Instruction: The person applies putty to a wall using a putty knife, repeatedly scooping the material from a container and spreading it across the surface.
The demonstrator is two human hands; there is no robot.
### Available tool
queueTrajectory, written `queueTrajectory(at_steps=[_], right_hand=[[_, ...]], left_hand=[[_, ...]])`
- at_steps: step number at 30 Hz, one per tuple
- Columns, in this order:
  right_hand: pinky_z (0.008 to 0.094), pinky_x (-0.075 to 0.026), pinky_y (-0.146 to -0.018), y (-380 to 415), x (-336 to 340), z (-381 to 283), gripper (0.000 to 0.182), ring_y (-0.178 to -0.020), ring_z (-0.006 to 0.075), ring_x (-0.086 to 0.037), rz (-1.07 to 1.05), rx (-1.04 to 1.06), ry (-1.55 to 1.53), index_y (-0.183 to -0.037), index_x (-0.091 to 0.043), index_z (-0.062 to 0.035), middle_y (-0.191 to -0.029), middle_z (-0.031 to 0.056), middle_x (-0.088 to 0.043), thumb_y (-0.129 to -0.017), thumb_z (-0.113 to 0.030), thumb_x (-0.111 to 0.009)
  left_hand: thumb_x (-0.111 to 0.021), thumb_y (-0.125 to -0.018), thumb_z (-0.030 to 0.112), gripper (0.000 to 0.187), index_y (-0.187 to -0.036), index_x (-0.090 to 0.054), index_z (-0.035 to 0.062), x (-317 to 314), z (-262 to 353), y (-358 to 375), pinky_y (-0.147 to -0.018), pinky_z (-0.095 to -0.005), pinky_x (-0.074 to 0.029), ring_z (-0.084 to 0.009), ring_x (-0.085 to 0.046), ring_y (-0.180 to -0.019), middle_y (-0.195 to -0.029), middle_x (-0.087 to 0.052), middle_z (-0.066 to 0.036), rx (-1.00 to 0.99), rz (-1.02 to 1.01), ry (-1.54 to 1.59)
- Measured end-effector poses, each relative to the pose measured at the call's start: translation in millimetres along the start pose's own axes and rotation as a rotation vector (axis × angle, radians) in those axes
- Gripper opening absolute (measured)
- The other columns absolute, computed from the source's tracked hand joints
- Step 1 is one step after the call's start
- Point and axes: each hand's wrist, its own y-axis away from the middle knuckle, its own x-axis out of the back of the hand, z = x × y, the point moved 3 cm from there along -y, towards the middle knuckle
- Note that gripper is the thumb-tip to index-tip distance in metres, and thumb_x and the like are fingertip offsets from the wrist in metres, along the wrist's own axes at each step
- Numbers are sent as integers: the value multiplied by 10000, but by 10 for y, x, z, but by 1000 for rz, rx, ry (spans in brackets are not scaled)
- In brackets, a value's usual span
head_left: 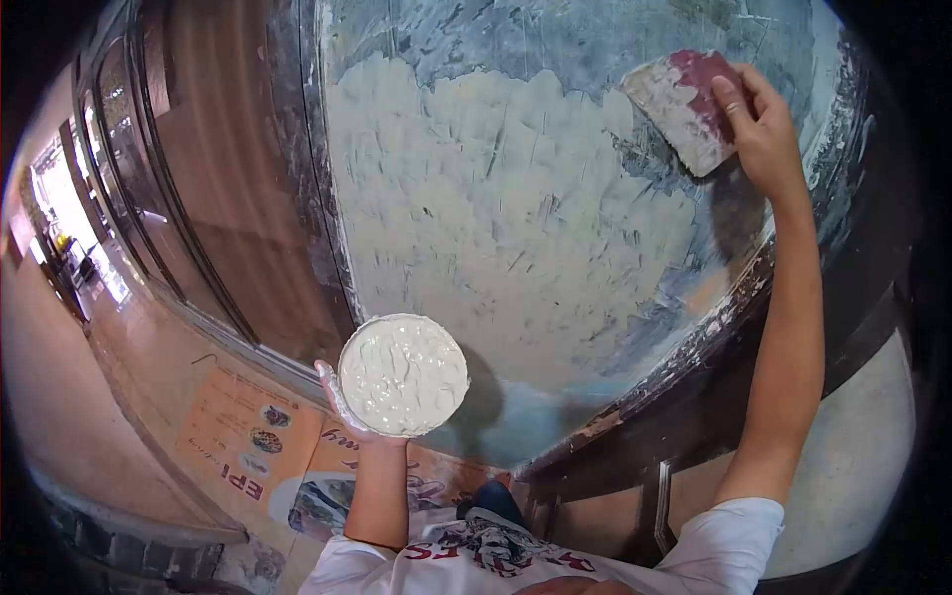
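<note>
pinching the scraper [694,111] by its back edge, my right hand [766,134] leaves the long edge facing the patchy wall [496,198]; my left hand [349,422], spread beneath the bowl [407,434], supports it paste-side up, presumably for easy reach.

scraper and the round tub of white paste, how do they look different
The scraper is flat and four-sided; the tub is round. The scraper shows red beneath patchy, crusted residue, while the tub is full of glossy paste. The right hand holds the scraper higher in view; the left hand supports the tub lower down. Both carry pale material.
</note>
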Motion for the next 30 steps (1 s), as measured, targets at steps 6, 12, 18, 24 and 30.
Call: queueTrajectory(at_steps=[6,12,18,24,30], right_hand=[[229,-461,-768,7,42,-52,301,-840,69,-558,-134,-52,-91,-1126,-602,7,-942,7,-643,-970,-250,-592],[271,-461,-780,32,-16,-61,301,-829,129,-576,-136,151,482,-1110,-608,24,-933,64,-644,-962,-238,-596],[216,-449,-761,-53,37,-42,283,-841,47,-548,47,-38,-183,-1128,-605,-6,-954,-11,-645,-987,-248,-565],[228,-460,-800,12,-14,-88,317,-888,70,-569,-232,-87,1,-1150,-606,1,-983,16,-647,-967,-257,-598],[251,-466,-783,-41,-73,-68,367,-867,100,-588,58,70,310,-1160,-606,15,-1023,30,-660,-955,-288,-610]], left_hand=[[-344,-906,683,836,-1388,-438,6,-79,38,60,-1067,-511,-381,-360,-466,-1268,-1427,-443,-184,14,-39,10],[-341,-915,676,823,-1389,-437,10,-21,9,68,-1054,-513,-394,-352,-473,-1262,-1427,-443,-183,25,-60,26],[-334,-922,668,815,-1378,-446,2,-7,23,86,-1051,-503,-400,-348,-485,-1249,-1407,-466,-182,27,-13,5],[-344,-918,666,821,-1380,-440,-6,-48,22,114,-1062,-492,-392,-344,-478,-1257,-1411,-457,-190,52,-64,38],[-331,-923,663,815,-1381,-443,-3,-12,17,86,-1058,-490,-396,-346,-485,-1250,-1411,-463,-181,64,-63,48]])
